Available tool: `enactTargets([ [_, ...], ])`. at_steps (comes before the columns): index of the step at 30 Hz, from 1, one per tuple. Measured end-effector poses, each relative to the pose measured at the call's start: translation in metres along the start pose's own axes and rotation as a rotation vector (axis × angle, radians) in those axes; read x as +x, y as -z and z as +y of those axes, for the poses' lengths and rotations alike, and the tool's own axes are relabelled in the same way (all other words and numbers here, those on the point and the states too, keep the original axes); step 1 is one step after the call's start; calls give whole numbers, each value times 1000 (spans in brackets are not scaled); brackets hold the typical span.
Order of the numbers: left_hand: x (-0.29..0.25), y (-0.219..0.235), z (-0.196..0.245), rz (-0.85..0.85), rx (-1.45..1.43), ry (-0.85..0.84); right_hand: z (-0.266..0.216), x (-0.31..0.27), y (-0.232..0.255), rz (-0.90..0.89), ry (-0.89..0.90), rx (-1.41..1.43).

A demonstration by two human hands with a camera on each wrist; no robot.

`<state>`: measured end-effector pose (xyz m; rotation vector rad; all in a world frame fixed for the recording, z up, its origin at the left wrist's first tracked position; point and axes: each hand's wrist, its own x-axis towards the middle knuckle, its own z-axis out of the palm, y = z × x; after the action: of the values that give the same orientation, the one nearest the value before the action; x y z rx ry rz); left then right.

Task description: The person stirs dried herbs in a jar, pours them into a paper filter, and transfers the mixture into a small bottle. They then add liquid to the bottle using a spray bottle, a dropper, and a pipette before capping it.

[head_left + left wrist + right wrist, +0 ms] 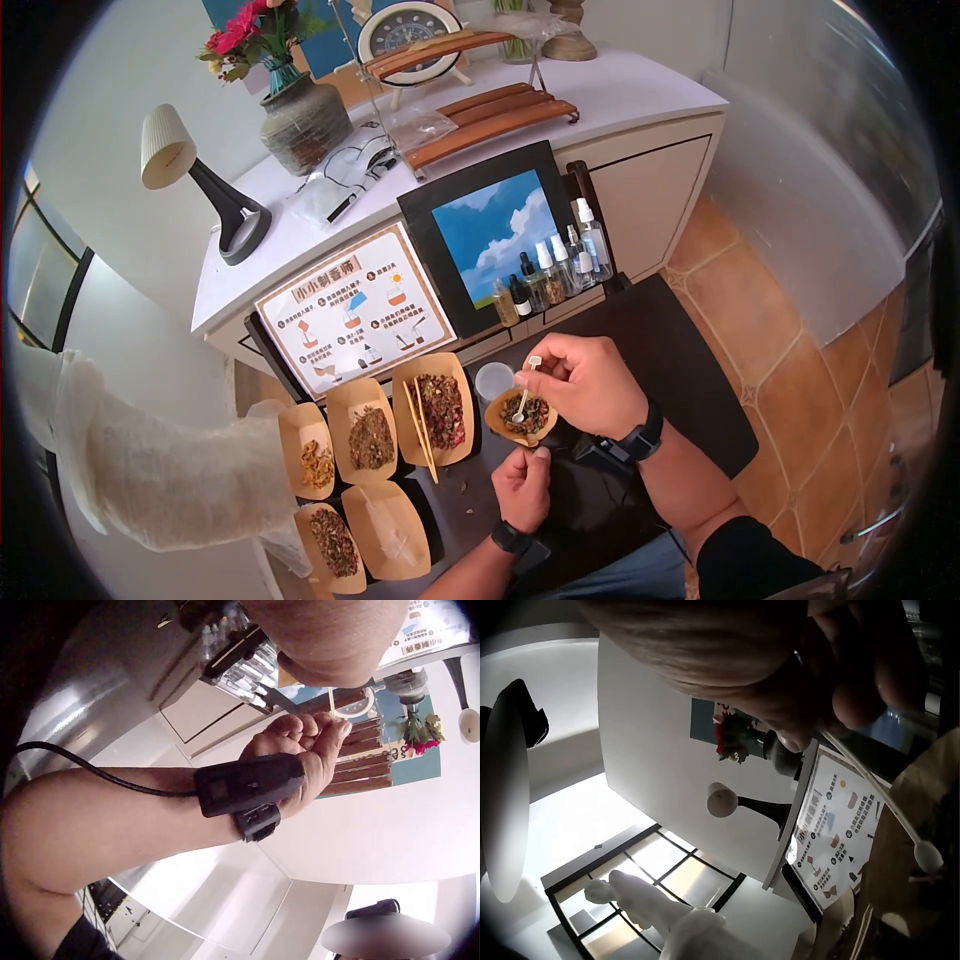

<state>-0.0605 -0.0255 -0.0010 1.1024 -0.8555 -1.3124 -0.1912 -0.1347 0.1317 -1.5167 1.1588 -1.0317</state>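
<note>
My right hand point(592, 385) pinches the handle of a small white spoon point(529, 385) between thumb and fingers. The spoon's bowl point(928, 856) points down over a brown paper pouch point(497, 425) whose mouth faces up. Dark dried plant bits point(536, 412) lie inside the pouch. Below it, my left hand point(523, 492) has curled fingers, with thumb and fingertip gripping the pouch's near edge. A translucent plastic cup point(494, 380) stands just behind the pouch. In the left wrist view the left hand point(330, 634) fills the top and hides the pouch's contents.
Several paper trays with dried plants stand left; wooden chopsticks point(424, 430) lie across one tray point(465, 440). An instruction sheet point(370, 345), a sky picture point(500, 235) and several small bottles point(548, 285) line the table's back. A white plastic-wrapped object point(180, 455) juts in from the left.
</note>
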Motion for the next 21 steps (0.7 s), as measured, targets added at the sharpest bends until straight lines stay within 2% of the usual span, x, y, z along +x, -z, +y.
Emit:
enactTargets([
  [2, 0, 0, -1, 1, 10, -6, -1, -1, -2, -33, -18, -3],
  [7, 0, 1, -3, -5, 5, 10, 6, -1, -2, -66, 80, -155],
  [10, 0, 1, -3, 0, 36, 4, 7, 2, 2, -80, 16, -103],
  [12, 0, 2, -5, -2, 34, 13, 13, 4, 5, -3, 27, 9],
  [13, 0, 2, -4, 5, 32, 24, 9, 4, 9, 1, -24, 53],
  [16, 3, 0, 1, -5, 30, 29, 5, 8, 17, -3, -125, 104],
  [18, -2, -1, 8, 11, -49, 142, 10, 11, 18, -40, -135, 136],
  [21, -2, 1, 3, -18, -52, 103, 16, 13, 15, -62, -167, 147],
])
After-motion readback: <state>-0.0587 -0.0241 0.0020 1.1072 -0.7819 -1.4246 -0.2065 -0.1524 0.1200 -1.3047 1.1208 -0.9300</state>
